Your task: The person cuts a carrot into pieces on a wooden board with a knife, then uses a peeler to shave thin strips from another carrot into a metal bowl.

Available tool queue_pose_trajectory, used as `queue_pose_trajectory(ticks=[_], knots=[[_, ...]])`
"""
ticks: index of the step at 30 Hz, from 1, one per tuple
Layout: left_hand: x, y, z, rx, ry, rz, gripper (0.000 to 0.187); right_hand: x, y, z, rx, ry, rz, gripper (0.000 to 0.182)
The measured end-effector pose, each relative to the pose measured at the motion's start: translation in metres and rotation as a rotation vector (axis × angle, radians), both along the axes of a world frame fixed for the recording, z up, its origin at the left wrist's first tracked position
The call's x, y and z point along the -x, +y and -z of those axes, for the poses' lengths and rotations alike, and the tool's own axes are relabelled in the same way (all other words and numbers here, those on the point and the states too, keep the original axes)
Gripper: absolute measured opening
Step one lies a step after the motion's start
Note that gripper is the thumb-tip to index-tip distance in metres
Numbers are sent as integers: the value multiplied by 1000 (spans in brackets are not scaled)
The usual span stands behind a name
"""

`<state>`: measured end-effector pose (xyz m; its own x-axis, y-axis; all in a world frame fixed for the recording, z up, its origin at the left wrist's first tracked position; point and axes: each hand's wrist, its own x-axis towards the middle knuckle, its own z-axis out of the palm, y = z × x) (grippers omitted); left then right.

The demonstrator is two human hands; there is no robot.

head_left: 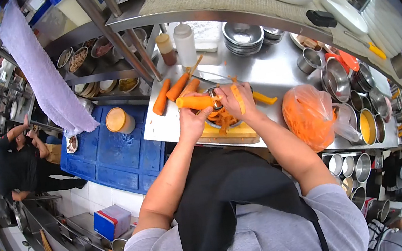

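My left hand (194, 121) is closed around a thick carrot (193, 102), its bared end pointing left. My right hand (237, 102) grips a peeler (215, 99), whose head lies against the carrot's right part. A strip of carrot peel (238, 98) hangs over the fingers of my right hand. Below both hands, a bowl partly hidden by them holds carrot peelings (222, 119). It rests over a yellow cutting board (233, 134). Unpeeled carrots (161, 98) lie to the left on the counter. A yellow handle (264, 98) sticks out to the right of my right hand.
A plastic bag of orange contents (307, 116) stands right of the board. Squeeze bottles (184, 44) and stacked metal bowls (243, 37) are behind. Plates crowd the overhead shelf (226, 10). A lidded tub (119, 120) sits on the blue surface at left. Other people are farther off.
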<state>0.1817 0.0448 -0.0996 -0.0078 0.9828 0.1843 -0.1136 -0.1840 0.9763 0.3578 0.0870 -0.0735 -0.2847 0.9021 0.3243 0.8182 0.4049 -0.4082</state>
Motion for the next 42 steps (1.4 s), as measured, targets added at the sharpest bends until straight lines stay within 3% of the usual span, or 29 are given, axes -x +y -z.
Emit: queue_pose_trajectory(ticks=[3,5,9,11,13,15,16,18,20,23,25,29,33,36,39,41,42], knots=[[0,-6,9,29,-92,-5,45,-6,0,10,-63,-3,-16,38],[1,-5,21,21,-164,-43,47,-25,4,19,-16,-255,-31,36],[19,4,18,27,-44,-56,48,-53,8,39,10,-268,102,34],[39,5,4,219,299,-61,50,-56,3,27,29,-319,149,36],[67,12,20,200,364,-7,53,-56,4,18,167,-359,138,38],[85,9,22,430,923,-15,61,-59,5,15,304,-396,131,41],[86,9,24,421,927,-13,61,-59,7,15,356,-426,108,43],[89,8,27,709,1162,-4,66,-55,10,9,404,-453,85,46],[93,10,55,636,1168,-47,69,-49,9,-8,493,-478,55,46],[74,7,57,426,1130,-240,69,-43,11,-19,498,-544,27,45],[52,15,33,-130,973,-280,58,-39,12,-27,511,-560,17,44],[-21,9,-34,-541,715,88,39,-28,13,-30,474,-564,0,39],[-54,16,-24,-636,573,167,29,-39,9,-15,334,-602,-114,37],[-53,22,-17,-621,573,137,20,-39,0,-21,500,-700,-38,36],[-48,24,-22,-438,483,60,16,-42,-11,-40,560,-589,72,41],[-38,26,-42,-262,247,-41,15,-62,-14,-42,623,-314,160,48],[-34,28,-47,-251,247,-37,15,-75,-13,-35,581,-209,156,53]])
